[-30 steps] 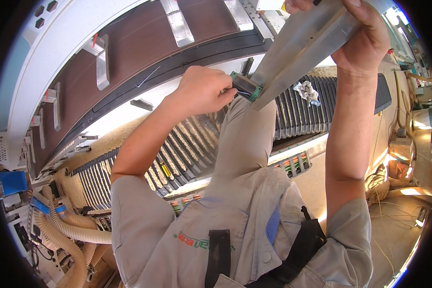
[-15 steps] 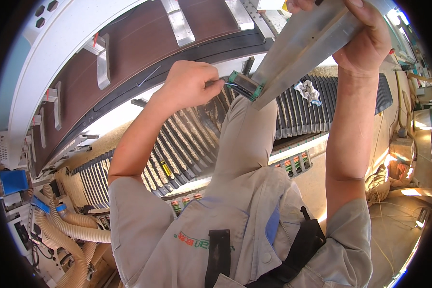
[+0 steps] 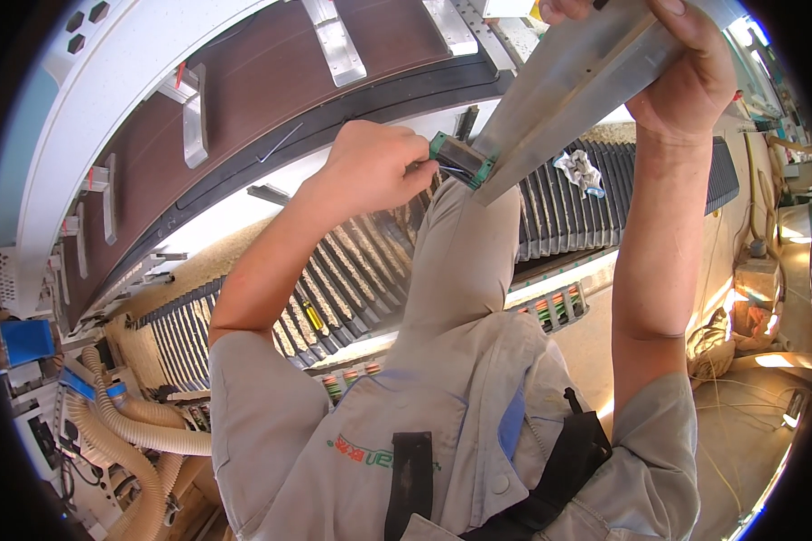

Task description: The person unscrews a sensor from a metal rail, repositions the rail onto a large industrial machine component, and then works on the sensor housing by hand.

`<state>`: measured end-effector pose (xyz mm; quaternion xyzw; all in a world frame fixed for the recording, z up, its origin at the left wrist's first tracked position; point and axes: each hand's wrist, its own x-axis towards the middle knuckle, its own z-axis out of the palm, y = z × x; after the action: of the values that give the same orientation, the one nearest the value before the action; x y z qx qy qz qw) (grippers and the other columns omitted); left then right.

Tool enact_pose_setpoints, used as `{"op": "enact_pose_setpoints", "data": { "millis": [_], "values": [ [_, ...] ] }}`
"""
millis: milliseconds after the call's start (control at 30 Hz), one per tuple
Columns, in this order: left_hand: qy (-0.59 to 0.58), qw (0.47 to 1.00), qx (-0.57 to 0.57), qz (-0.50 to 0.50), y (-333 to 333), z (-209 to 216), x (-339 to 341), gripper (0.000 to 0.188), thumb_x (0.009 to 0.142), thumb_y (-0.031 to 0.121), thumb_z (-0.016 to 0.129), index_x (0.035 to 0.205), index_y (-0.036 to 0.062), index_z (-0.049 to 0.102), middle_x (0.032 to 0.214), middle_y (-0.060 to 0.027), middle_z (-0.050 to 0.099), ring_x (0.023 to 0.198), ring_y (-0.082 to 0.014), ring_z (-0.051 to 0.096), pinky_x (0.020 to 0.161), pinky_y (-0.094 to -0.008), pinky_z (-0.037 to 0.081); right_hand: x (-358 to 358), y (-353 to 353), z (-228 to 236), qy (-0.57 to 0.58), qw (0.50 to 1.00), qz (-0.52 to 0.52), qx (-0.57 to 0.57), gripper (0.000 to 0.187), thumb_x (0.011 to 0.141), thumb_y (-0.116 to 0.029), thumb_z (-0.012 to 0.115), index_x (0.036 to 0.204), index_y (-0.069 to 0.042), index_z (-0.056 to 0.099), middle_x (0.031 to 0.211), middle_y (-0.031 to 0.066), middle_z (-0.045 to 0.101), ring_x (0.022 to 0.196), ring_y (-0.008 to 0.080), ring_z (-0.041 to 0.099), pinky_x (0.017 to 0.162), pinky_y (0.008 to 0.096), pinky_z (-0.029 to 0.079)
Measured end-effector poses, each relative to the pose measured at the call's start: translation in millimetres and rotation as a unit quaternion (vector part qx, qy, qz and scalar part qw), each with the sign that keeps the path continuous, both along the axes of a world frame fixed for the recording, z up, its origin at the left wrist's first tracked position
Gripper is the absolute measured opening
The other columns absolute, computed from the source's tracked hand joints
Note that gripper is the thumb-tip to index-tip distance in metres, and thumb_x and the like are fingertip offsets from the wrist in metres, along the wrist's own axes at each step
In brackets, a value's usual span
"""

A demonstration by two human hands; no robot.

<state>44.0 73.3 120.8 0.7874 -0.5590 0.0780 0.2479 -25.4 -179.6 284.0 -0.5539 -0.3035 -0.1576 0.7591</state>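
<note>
My left hand [image 3: 377,169] is closed around a thin metal rod, which looks like a hex key [image 3: 452,169]. The rod's tip lies against a black sliding block with green end caps [image 3: 463,160]. This block sits at the lower end of a long grey metal bar [image 3: 573,95], just above my knee. My right hand [image 3: 690,86] grips the bar's upper part, thumb over the near face. Fingertips show beyond the bar's far edge at the top of the picture. The bar slants down toward my leg.
A bent hex key [image 3: 281,142] lies on the machine's dark rail [image 3: 235,167]. Dusty black ribbed bellows [image 3: 361,261] run beneath my arms, with a yellow-handled tool [image 3: 312,316] and a crumpled white rag [image 3: 580,173] on them. Beige hoses [image 3: 140,433] are at lower left.
My left hand has shifted slightly right, closer to the green-capped block, and the thin rod has moved with it. My right hand and the metal bar stay put.
</note>
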Motion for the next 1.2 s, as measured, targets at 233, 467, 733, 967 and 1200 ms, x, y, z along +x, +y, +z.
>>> {"op": "enact_pose_setpoints", "data": {
  "millis": [233,467,733,967,1200],
  "values": [
    [0.010,1.000,0.012,0.017,3,7,3,0.025,0.085,0.027,0.072,0.068,0.0111,0.062,0.065,-0.0056,0.060,0.064,-0.0317,0.063,0.054,-0.0443,0.046,4,-6,-6,-0.006,1.000,-0.029,-0.005,0.059,0.086,-0.027,0.070,0.133,0.005,0.056,0.090,0.0141,0.067,0.080,0.0251,0.069,0.081,0.0398,0.061],
    [0.022,1.000,0.000,0.016,0,5,3,0.025,0.085,0.027,0.072,0.069,0.0107,0.062,0.066,-0.0058,0.061,0.064,-0.0318,0.063,0.055,-0.0448,0.046,3,-4,-8,-0.003,0.999,-0.055,0.000,0.058,0.086,-0.027,0.070,0.132,0.005,0.057,0.089,0.0133,0.066,0.080,0.0250,0.069,0.080,0.0391,0.061],
    [0.022,1.000,0.008,0.009,-5,5,2,0.025,0.086,0.027,0.071,0.069,0.0108,0.063,0.065,-0.0054,0.061,0.065,-0.0316,0.063,0.055,-0.0447,0.047,-8,3,6,0.023,0.998,-0.051,-0.021,0.058,0.085,-0.028,0.071,0.131,0.004,0.058,0.089,0.0125,0.066,0.080,0.0246,0.069,0.080,0.0387,0.061],
    [0.022,1.000,0.018,0.007,-7,3,2,0.024,0.086,0.028,0.071,0.070,0.0112,0.064,0.065,-0.0041,0.061,0.066,-0.0304,0.064,0.055,-0.0441,0.047,-3,3,3,0.020,0.999,-0.024,0.010,0.059,0.084,-0.029,0.071,0.132,0.005,0.058,0.089,0.0122,0.066,0.080,0.0244,0.068,0.080,0.0383,0.061],
    [0.005,1.000,-0.012,-0.013,-9,1,1,0.019,0.083,0.020,0.077,0.072,0.0111,0.065,0.067,-0.0042,0.060,0.060,-0.0277,0.061,0.050,-0.0387,0.044,-2,-1,0,0.014,0.996,-0.074,-0.041,0.060,0.084,-0.028,0.072,0.132,0.005,0.057,0.090,0.0121,0.067,0.081,0.0237,0.068,0.080,0.0386,0.061]
  ]
}}
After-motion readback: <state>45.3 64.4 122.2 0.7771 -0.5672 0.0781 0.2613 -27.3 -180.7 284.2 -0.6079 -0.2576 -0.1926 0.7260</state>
